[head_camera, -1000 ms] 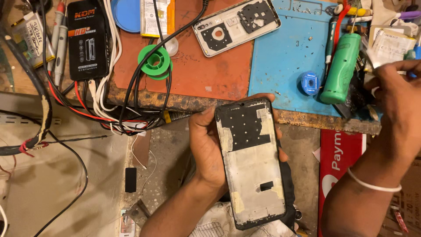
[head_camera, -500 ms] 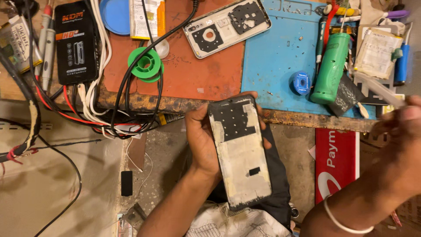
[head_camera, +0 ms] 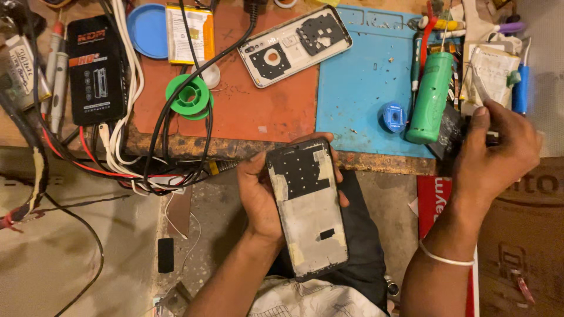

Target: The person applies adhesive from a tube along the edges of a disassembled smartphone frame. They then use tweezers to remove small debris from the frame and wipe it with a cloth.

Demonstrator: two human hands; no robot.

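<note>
Opened phone (head_camera: 308, 208): clasped in left hand (head_camera: 261, 196), long axis toward the bench; right hand (head_camera: 496, 152) well right, pinching tweezers (head_camera: 479, 82).

Opened phone held below the bench edge, tools beyond it

The phone frame (head_camera: 306, 206) lies in the left hand (head_camera: 261, 196), nearer the person than the mat (head_camera: 358, 82). Beyond that hand lie the back cover (head_camera: 294, 46) and solder spool (head_camera: 188, 97). The right hand (head_camera: 496, 152) grips tweezers (head_camera: 480, 87), just right of the cylinder (head_camera: 430, 97).
</note>
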